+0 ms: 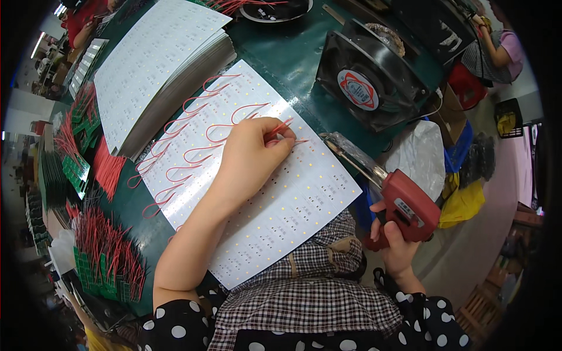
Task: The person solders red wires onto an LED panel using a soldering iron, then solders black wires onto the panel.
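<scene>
A white circuit board panel (304, 202) dotted with small yellow squares lies tilted on the bench edge and my lap. Several looped red wires (193, 150) rise in rows from its left half. Over the panel's upper right, my left hand (252, 155) is closed, pinching red wires (285, 126) between thumb and fingers; how many is hidden. My right hand (393, 241) grips the handle of a red soldering gun (411, 206). The gun's metal nose points up and left, its tip just off the panel's right edge, apart from the left hand.
A tall stack of white panels (158, 64) stands at the upper left. A black fan (374, 79) sits at the upper right. Green boards with red wires (108, 263) crowd the left side. A dark dish (275, 9) is at the far edge. Other people work in the background.
</scene>
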Available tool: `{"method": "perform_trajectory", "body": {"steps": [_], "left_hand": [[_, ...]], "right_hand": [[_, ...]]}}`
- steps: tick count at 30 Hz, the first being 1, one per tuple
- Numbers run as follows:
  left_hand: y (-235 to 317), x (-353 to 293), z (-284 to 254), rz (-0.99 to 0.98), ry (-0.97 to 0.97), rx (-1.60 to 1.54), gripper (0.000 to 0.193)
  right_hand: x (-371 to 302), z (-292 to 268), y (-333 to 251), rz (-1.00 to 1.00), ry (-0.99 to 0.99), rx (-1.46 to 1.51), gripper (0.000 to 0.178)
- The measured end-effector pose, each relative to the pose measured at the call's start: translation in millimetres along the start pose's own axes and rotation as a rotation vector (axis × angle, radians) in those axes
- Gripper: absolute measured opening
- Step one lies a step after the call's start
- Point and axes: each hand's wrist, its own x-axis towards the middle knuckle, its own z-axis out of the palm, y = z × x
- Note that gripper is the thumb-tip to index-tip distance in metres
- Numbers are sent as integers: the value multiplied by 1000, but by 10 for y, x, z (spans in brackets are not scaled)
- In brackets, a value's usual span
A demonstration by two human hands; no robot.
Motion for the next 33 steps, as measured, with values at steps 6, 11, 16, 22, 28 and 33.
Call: {"method": "perform_trajectory", "body": {"steps": [6, 11, 16, 22, 28, 33], "left_hand": [[-73, -8, 84, 66, 80, 63, 11], [-40, -33, 135, 38, 143, 164, 12], [-11, -61, 140, 23, 155, 219, 14], [-7, -77, 156, 63, 186, 303, 18], [-14, -74, 151, 70, 191, 294, 18], [-27, -57, 161, 80, 189, 292, 18]], "right_hand": [[30, 71, -10, 24, -16, 12, 40], [50, 76, 6, 103, -25, -42, 31], [46, 99, 68, 79, -9, -100, 28], [-6, -22, 175, 46, -88, -236, 29], [34, 81, 74, 47, -77, -175, 32], [38, 64, 75, 11, -61, -79, 36]]}}
